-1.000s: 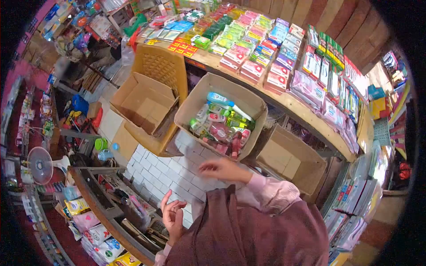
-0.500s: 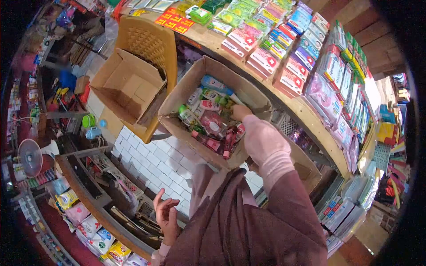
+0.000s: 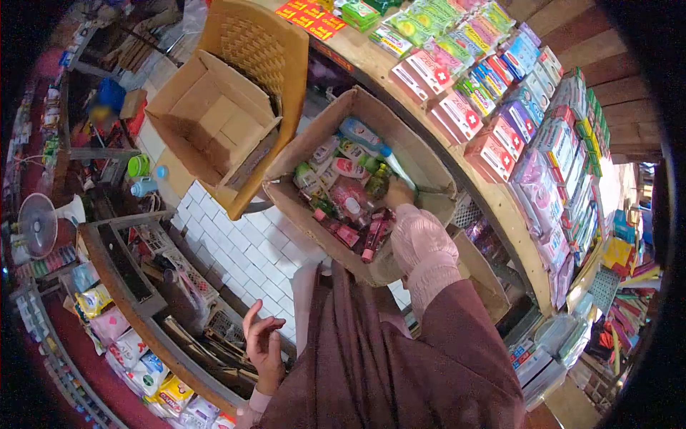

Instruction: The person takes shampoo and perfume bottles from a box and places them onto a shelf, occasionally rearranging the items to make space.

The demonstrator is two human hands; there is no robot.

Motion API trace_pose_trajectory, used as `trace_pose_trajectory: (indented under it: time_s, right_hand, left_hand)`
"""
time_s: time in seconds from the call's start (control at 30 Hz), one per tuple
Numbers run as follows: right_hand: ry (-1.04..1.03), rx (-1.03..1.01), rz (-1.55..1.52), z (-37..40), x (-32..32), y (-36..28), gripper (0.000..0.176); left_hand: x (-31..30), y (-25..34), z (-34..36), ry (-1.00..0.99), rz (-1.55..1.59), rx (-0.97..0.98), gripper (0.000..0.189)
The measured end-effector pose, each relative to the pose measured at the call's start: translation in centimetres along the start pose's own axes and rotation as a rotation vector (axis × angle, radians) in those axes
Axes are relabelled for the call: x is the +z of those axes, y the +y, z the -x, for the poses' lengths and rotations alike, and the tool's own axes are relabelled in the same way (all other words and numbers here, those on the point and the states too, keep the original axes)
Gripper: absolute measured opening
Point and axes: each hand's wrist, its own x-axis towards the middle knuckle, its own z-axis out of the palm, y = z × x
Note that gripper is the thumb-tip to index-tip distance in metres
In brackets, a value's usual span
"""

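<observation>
My right hand (image 3: 401,194) is down inside a cardboard box (image 3: 304,218), at its right side. Its fingers curl down among bottles, and what they hold, if anything, is hidden. Beside it stand a yellow-green bottle (image 3: 377,182) and, nearer me, a dark pink bottle (image 3: 374,236) lying at a tilt. A blue bottle (image 3: 361,133) lies along the far wall of the box. Clear pink packaging (image 3: 349,200) and several other bottles fill the middle. My left hand (image 3: 264,347) hovers at my lower left, fingers apart, holding nothing.
Another open cardboard box (image 3: 214,118) sits on a wicker-backed chair (image 3: 250,39) to the left. A wooden counter (image 3: 493,196) with rows of boxed goods curves along the right. White floor tiles (image 3: 229,236) show below. A fan (image 3: 37,225) and a shelf of packets (image 3: 132,343) are at left.
My view has shifted slightly. My right hand has moved a little right and towards me within the box, drawing away from the yellow-green bottle. My left hand stays raised and open.
</observation>
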Motion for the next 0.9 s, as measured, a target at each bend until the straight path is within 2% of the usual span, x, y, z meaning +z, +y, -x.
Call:
trace_pose_trajectory:
  time_s: [0.03,0.07,0.17,0.2,0.3,0.43,0.53,0.63,0.73,0.83,0.9]
  right_hand:
    - [0.106,-0.037,-0.005,0.3,0.3,-0.2,0.053]
    - [0.223,-0.146,0.000,0.4,0.5,-0.1,0.038]
    - [-0.234,-0.235,0.015,2.1,-0.8,-3.3,0.038]
    - [-0.183,-0.336,0.078,2.4,1.1,-3.2,0.043]
    - [-0.093,-0.309,0.132,5.0,1.0,-5.6,0.048]
    - [0.008,-0.289,0.058,5.9,2.0,-5.3,0.059]
    - [-0.101,-0.143,-0.189,5.0,0.9,-5.8,0.061]
    - [-0.237,0.029,-0.485,3.2,3.0,-5.2,0.060]
    - [-0.334,-0.012,-0.488,1.7,4.3,-4.7,0.067]
    - [-0.280,-0.081,-0.280,3.1,4.0,-5.9,0.068]
    - [-0.168,-0.056,-0.257,4.8,4.2,-7.0,0.069]
  left_hand:
    - [-0.2,-0.2,0.1,0.002,-0.023,0.011,0.023]
    - [-0.3,-0.4,0.2,0.003,-0.046,0.021,0.024]
    - [-0.5,-0.6,0.3,0.019,-0.031,0.018,0.024]
    - [-0.4,-0.5,0.3,0.022,-0.033,0.018,0.024]
    - [-0.3,-0.3,0.4,0.034,-0.046,0.028,0.023]
    - [0.0,-0.5,0.6,0.043,-0.016,0.014,0.020]
    - [-0.2,-0.5,0.8,0.062,0.004,0.006,0.020]
    - [-0.3,-0.8,1.0,0.071,-0.011,-0.002,0.020]
    - [-0.1,-0.6,1.1,0.077,0.022,-0.034,0.021]
    - [0.3,-0.6,0.9,0.064,0.034,-0.058,0.020]
    - [0.5,-0.4,0.9,0.053,0.032,-0.061,0.020]
